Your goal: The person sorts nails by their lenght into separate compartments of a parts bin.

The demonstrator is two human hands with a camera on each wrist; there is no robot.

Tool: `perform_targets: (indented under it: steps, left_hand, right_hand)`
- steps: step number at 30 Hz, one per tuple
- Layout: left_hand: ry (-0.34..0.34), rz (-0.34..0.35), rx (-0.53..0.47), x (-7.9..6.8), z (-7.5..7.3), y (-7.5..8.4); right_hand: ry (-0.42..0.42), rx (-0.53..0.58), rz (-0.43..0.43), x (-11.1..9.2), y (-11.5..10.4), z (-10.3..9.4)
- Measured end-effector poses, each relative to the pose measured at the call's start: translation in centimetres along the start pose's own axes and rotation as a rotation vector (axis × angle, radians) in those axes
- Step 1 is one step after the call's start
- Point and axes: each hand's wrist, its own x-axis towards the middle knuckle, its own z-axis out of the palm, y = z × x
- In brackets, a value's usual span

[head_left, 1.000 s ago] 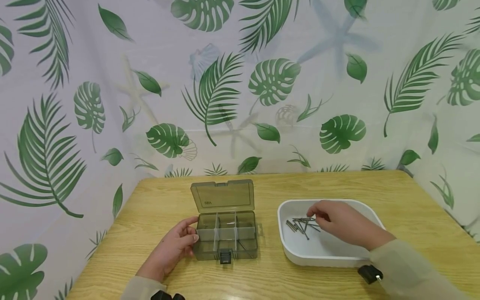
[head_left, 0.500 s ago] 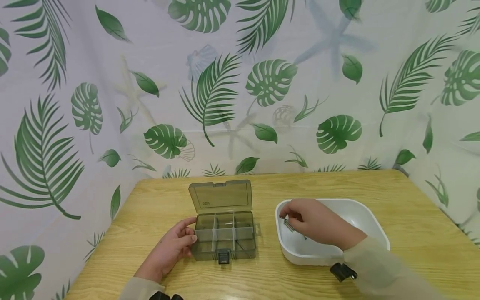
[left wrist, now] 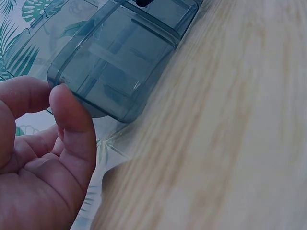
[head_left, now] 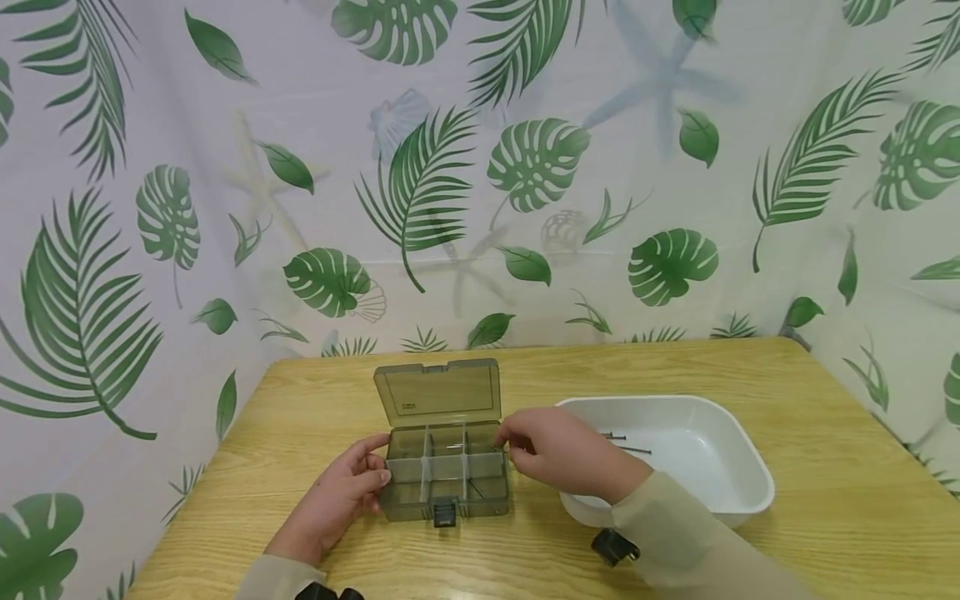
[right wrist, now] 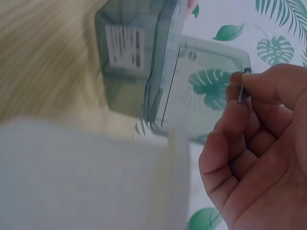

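A smoky clear compartment box (head_left: pixel 444 479) stands on the table with its lid (head_left: pixel 441 393) raised at the back. My left hand (head_left: pixel 341 496) grips the box's left side; in the left wrist view, thumb and forefinger pinch its edge. A thin dark piece lies in the front right compartment. At the box's right rear, my right hand (head_left: pixel 566 450) pinches a thin metal nail (right wrist: pixel 243 88) between thumb and fingertips, its head showing above the thumb. Several more nails (head_left: pixel 633 450) lie in the white tray (head_left: pixel 753 467), partly hidden behind the right hand.
The wooden table (head_left: pixel 525 558) ends at the back against a leaf-patterned cloth (head_left: pixel 450 208). A short strip of table lies between the box and the tray, and the right forearm (head_left: pixel 690 533) crosses the tray's front left part.
My right hand has moved left from over the nails in the tray to the box's right side, carrying a nail. The left hand keeps its hold on the box.
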Motion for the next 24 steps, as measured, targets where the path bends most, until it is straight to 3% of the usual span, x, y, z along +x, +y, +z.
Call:
perform_targets:
  steps: [13,24]
  left_hand:
    - [-0.016,0.006,0.004,0.0,-0.3,0.0]
    - [-0.029,0.008,0.000,0.0,-0.2,-0.1]
  right_hand:
    - [-0.025,0.031,0.035,2.0,-0.9,2.1]
    - [-0.037,-0.001,0.038,0.9,-0.4,1.6]
